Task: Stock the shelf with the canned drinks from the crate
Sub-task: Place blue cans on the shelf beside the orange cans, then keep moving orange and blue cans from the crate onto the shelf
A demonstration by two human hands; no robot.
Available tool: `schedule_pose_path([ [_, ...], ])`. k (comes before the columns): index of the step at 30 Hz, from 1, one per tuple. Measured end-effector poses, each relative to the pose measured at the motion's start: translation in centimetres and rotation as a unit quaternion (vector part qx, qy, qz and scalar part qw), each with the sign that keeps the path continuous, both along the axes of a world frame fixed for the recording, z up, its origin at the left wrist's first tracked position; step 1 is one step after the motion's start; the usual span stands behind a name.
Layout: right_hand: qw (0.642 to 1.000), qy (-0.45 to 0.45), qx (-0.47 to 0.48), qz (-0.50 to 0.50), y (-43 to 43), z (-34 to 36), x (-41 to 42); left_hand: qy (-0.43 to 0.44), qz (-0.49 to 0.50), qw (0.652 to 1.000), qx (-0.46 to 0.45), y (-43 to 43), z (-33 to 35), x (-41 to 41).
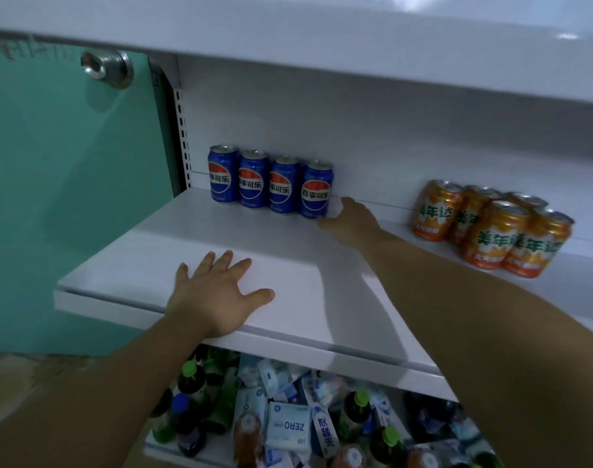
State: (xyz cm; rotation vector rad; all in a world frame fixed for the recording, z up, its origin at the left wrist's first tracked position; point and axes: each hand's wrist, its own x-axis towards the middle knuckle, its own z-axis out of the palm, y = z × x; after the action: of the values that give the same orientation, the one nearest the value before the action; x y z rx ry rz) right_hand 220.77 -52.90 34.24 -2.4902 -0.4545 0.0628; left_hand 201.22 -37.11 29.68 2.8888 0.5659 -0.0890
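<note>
- On the white shelf (288, 275), against its back wall, four blue cans (270, 182) stand upright in a touching row. A cluster of orange cans (491, 228) sits well apart to the right.
- Your left hand (217, 295) lies flat on the shelf's front edge, fingers straight and spread, holding nothing.
- Your right hand (352, 217) reaches to the right flank of the last blue can (316, 189). I cannot tell whether it grips or merely touches (the fingers blur against the can).
- Expect a full can to be stiff, weighty for its size, and smooth enough to slip. Wrap your fingers round the mid-body, not the rim, and set it down gently, since thin walls probably dent.
- The open stretch between the blue row and the orange cluster looks like the natural room for more.
- Mind the upper shelf (322, 38) overhanging, so keep lifts low. The front lip drops straight to the bottles and packets (285, 423) below.
</note>
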Motion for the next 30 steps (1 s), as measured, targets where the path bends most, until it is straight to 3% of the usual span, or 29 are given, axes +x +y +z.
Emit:
schedule_pose_path([
  [4,0.992,0.03,-0.119,0.02,-6.3,3.0,-4.9,-0.004,-0.008,0.999,-0.033,-0.3,1.2,-1.3],
  [9,0.989,0.001,-0.145,-0.036,-14.8,6.2,-10.4,-0.098,-0.062,0.972,-0.206,-6.6,4.3,-1.8],
  [16,0.973,-0.002,-0.161,-0.166,-29.0,7.7,-19.5,-0.042,-0.302,0.941,-0.145,-24.9,7.1,-2.8],
  [22,0.923,0.049,-0.17,-0.34,-43.2,5.6,-29.4,0.013,-0.506,0.854,-0.12,-41.7,6.2,-7.0],
  [30,0.813,0.157,-0.125,-0.546,-57.0,-1.0,-45.0,0.119,-0.68,0.72,-0.066,-57.9,0.1,-13.8],
])
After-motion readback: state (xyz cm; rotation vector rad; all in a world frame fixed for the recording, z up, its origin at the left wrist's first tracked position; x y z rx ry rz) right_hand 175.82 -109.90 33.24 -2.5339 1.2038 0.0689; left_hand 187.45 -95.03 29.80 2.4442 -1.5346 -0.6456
